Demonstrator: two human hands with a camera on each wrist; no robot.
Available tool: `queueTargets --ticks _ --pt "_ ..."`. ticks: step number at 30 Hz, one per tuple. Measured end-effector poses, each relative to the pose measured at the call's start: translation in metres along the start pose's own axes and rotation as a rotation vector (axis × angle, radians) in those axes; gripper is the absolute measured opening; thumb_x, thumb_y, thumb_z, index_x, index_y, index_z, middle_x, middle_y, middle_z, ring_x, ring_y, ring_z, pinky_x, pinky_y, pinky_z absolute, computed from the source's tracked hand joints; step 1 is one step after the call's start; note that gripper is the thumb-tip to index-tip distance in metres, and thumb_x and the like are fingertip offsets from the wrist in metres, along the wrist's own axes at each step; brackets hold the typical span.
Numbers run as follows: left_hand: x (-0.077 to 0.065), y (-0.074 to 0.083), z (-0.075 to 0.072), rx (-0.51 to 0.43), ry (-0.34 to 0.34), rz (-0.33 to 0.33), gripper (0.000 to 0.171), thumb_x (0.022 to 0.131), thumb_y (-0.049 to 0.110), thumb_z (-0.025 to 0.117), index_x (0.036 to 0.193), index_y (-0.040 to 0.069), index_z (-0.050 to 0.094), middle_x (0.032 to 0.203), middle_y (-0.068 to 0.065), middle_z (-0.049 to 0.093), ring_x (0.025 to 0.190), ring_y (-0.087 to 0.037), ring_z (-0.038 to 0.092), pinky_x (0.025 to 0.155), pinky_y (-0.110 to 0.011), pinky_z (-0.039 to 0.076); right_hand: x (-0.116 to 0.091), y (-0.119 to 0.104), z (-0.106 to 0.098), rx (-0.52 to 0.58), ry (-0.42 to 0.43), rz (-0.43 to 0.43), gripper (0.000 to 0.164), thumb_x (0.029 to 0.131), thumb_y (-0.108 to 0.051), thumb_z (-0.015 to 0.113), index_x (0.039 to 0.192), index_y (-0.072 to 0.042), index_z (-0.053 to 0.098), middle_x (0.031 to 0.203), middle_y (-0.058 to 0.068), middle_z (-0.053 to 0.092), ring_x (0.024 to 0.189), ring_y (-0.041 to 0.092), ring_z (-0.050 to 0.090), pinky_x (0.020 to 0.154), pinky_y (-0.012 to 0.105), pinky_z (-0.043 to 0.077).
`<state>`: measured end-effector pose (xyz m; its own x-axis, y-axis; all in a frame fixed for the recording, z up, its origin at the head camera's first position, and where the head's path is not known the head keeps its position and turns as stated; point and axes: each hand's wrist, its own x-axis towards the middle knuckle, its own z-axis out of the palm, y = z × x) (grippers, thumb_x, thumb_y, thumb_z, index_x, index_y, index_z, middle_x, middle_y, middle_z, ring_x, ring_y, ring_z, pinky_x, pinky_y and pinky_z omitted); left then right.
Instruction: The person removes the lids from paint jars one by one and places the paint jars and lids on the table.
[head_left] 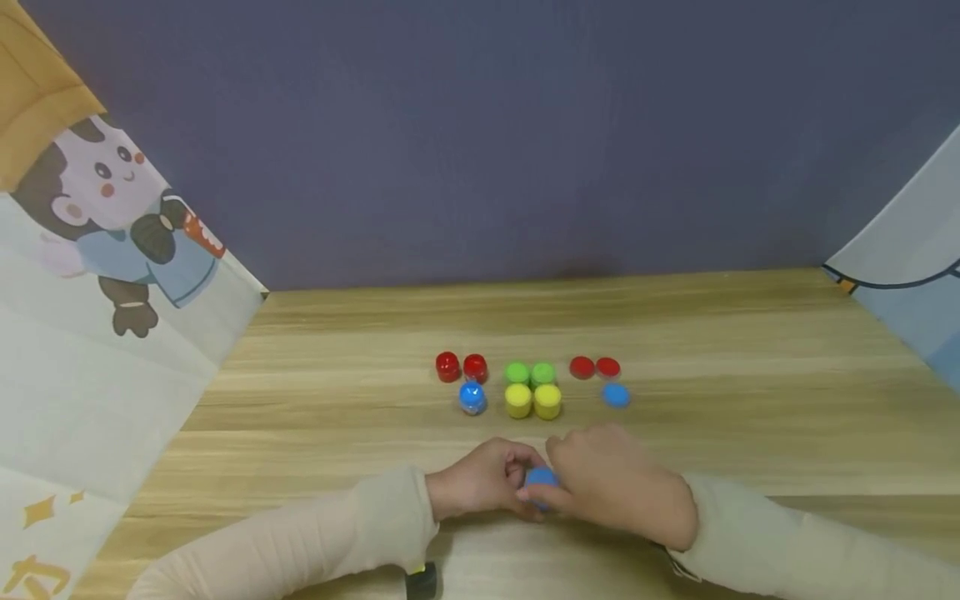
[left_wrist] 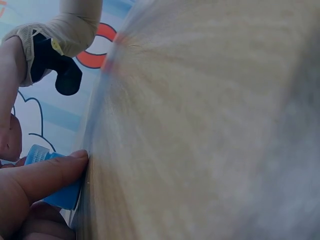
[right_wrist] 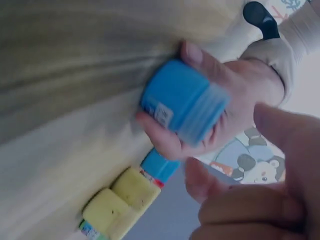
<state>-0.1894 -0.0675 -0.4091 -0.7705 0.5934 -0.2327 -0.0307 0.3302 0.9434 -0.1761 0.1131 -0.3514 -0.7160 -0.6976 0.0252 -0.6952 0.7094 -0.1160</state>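
Observation:
In the right wrist view, my left hand [right_wrist: 235,87] grips a small blue jar [right_wrist: 172,92], thumb on one side and fingers on the other. The jar tilts and has a white label and a lighter, ribbed top end. My right hand [right_wrist: 250,200] is beside that top end, its thumb and index finger spread apart and the other fingers curled. From the head view, the right hand [head_left: 618,483] partly covers the jar [head_left: 542,477], and the left hand [head_left: 487,479] holds it low over the table. The left wrist view shows a left finger lying across the jar [left_wrist: 67,195].
Beyond the hands stand two yellow jars [head_left: 517,400], two green jars [head_left: 517,373], two red jars [head_left: 447,367] and a blue jar [head_left: 472,398]. Two red lids [head_left: 582,367] and a blue lid [head_left: 616,395] lie to the right on the wooden table [head_left: 337,367].

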Motion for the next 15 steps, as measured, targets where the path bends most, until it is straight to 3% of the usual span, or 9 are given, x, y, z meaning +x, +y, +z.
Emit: queueTargets --ticks 7,15 --pt "0.0003 -0.0002 0.0013 0.005 0.006 0.0 0.026 0.068 -0.005 0.079 0.088 0.006 0.067 0.051 0.005 0.041 0.046 -0.006 0.035 0.046 -0.017 0.032 0.0018 -0.0067 0.0093 0.01 -0.025 0.08 0.048 0.088 -0.056 0.054 0.061 -0.017 0.046 0.051 -0.007 0.035 0.044 0.006 0.032 0.04 0.023 0.026" --pt "-0.0013 0.001 0.0002 0.018 0.011 -0.007 0.036 0.067 -0.005 0.079 0.099 0.011 0.069 0.051 0.003 0.045 0.045 -0.006 0.036 0.044 -0.016 0.029 0.0053 -0.0075 0.0094 0.013 -0.056 0.029 0.039 0.087 -0.045 0.062 0.065 -0.014 0.05 0.053 -0.007 0.036 0.045 0.005 0.032 0.041 0.021 0.027"
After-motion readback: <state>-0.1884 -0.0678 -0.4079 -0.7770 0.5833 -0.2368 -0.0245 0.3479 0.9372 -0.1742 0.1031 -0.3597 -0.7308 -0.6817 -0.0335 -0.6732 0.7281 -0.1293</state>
